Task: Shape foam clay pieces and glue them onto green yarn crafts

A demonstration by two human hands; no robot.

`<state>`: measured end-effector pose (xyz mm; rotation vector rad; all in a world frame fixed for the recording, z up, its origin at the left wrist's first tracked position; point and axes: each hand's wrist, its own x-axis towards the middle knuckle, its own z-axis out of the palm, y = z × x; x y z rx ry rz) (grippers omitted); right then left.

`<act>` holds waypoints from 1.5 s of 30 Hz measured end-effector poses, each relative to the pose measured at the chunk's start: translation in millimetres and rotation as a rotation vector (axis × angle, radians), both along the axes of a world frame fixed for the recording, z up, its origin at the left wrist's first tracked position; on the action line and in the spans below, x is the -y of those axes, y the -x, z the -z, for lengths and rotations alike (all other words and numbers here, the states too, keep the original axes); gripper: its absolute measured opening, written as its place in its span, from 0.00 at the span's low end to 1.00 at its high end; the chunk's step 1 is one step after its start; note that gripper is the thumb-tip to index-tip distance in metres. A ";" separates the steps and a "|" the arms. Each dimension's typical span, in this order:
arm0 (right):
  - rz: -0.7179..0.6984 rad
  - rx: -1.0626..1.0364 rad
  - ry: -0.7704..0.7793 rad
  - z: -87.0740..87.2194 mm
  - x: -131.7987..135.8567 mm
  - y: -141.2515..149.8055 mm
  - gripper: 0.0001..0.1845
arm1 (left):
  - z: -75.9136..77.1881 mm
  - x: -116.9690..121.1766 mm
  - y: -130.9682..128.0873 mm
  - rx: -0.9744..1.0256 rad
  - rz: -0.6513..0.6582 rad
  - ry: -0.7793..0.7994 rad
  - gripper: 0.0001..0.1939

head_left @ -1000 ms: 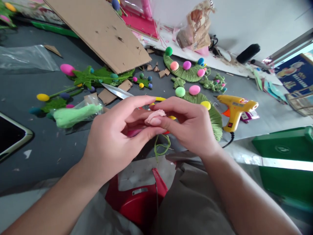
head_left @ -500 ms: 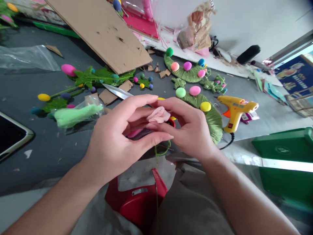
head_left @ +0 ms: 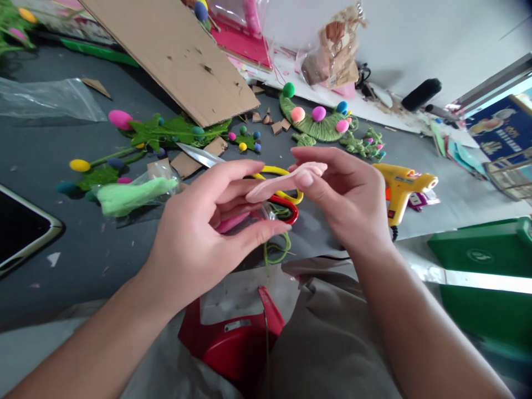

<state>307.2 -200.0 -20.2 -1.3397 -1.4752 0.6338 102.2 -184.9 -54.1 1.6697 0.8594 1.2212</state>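
Observation:
A soft pale pink strip that looks like modelling clay (head_left: pixel 276 184) stretches between my hands. My right hand (head_left: pixel 353 194) pinches its right end between thumb and fingers. My left hand (head_left: pixel 195 221) is curved with thumb and fingers apart; the strip's left end lies against its fingers, not under the thumb. Behind them are scissors with yellow and red handles (head_left: pixel 296 215), the blade (head_left: pixel 199 155) pointing left. Something bright pink (head_left: pixel 236 221) shows past my left fingers, partly hidden. Green yarn (head_left: pixel 282 252) curls below.
A bag of light green clay (head_left: pixel 133 197) and green pieces with coloured balls (head_left: pixel 166 130) lie left. Cardboard (head_left: pixel 178 61) is behind; a yarn-wrapped crescent (head_left: pixel 316 124) stands back right. A yellow glue gun (head_left: pixel 401 188) lies right, a phone-like device (head_left: pixel 25 227) left, a green bin (head_left: pixel 482 255) lower right.
My right hand has moved right and slightly up, away from my left. The pink clay has gone from a folded lump to a long strip. The scissor handles are now more visible.

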 end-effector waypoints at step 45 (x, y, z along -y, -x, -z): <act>-0.184 0.024 0.052 -1.7 10.1 16.5 0.06 | 1.8 1.7 5.7 -0.166 -0.038 -0.143 0.26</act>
